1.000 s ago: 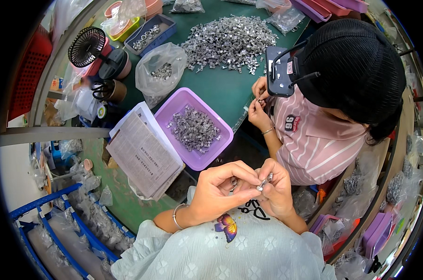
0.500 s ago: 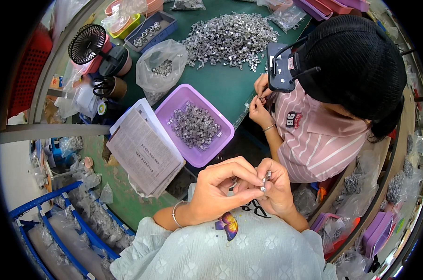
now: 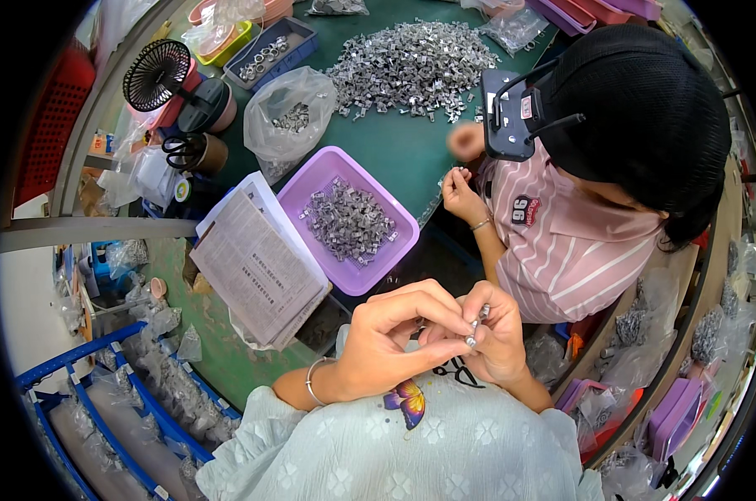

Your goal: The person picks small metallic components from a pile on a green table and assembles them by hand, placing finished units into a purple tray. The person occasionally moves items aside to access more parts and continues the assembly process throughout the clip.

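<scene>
Nearest to us is our pale shirt (image 3: 311,455), with a printed butterfly (image 3: 409,404) on its chest. Above it our two hands are together: the left hand (image 3: 386,338), a bangle (image 3: 310,382) at its wrist, and the right hand (image 3: 499,346) both pinch between thumb and fingertips, clamped on a small silvery metal piece (image 3: 470,341). Our fingers cover much of it, so we cannot tell its full shape. Beyond, a purple plastic tub (image 3: 365,280) holds a pile of small metal clips (image 3: 348,221), and printed sheets (image 3: 257,259) lie just beside it on the left. To our right sits a co-worker in a pink striped shirt (image 3: 578,259) and black mesh cap (image 3: 637,108), one hand (image 3: 464,198) near the table edge, the other blurred. Farther off, on the green tabletop (image 3: 369,154), we see a clear plastic bag (image 3: 265,144) of metal parts, a black fan (image 3: 156,75), a large heap of metal clips (image 3: 415,71) and a blue-grey tray (image 3: 305,43) of rings.
</scene>
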Motion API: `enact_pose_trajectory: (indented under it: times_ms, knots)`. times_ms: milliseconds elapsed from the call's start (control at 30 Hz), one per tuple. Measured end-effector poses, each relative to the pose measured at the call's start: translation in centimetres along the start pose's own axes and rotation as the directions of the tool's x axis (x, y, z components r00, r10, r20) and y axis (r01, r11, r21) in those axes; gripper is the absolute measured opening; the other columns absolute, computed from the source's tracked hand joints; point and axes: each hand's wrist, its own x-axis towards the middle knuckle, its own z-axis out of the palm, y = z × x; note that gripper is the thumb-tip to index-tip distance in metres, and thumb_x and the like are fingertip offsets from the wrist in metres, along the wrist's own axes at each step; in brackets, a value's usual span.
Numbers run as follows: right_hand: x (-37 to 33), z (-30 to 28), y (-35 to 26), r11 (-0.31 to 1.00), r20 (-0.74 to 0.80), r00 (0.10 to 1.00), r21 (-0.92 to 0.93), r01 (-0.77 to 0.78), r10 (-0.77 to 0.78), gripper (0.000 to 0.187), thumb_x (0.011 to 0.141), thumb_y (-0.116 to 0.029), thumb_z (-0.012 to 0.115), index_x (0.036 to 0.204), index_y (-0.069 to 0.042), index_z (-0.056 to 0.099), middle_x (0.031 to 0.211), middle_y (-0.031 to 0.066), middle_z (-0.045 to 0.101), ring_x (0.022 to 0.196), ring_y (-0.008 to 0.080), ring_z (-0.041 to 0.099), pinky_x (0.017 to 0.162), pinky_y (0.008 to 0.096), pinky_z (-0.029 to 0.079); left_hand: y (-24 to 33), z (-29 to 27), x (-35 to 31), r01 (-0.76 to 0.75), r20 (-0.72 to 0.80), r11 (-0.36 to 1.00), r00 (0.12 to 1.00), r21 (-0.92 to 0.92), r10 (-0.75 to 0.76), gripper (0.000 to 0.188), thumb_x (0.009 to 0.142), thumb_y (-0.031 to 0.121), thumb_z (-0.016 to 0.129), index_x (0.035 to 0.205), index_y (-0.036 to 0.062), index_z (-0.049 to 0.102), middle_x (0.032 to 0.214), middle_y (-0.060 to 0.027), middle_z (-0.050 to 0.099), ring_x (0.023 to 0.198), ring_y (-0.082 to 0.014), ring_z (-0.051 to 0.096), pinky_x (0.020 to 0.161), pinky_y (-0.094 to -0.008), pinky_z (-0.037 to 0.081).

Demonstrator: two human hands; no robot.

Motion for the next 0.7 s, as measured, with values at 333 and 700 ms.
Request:
enact_pose_trajectory:
  times_ms: [333,700]
  knots:
    - [0.0,0.2,-0.2,0.997,-0.007,0.999,0.051,0.051,-0.051,0.023,0.078,-0.014,0.069,0.085,-0.003,0.051,0.068,-0.0011,0.048,0.061,0.0043,0.044,0.053,0.0185,0.034,-0.6,-0.1,0.3,0.05,-0.038,0.95,0.997,-0.309,-0.065,0.028,0.08,0.006,0.062,0.105,-0.004,0.054,0.097,-0.0101,0.054,0.079,-0.011,0.049,0.068,-0.0242,0.039]
    - [0.2,0.1,-1.4,0.998,-0.105,0.994,-0.065,0.02,-0.026,0.013,0.085,-0.011,0.053,0.094,-0.004,0.046,0.073,0.0023,0.043,0.054,0.0067,0.041,0.045,0.0185,0.031,-0.6,0.1,0.6,0.014,-0.052,0.813,0.997,-0.583,-0.055,0.062,0.082,-0.004,0.041,0.139,0.0067,0.019,0.141,-0.0296,0.017,0.133,-0.0391,0.018,0.108,-0.0467,0.017]
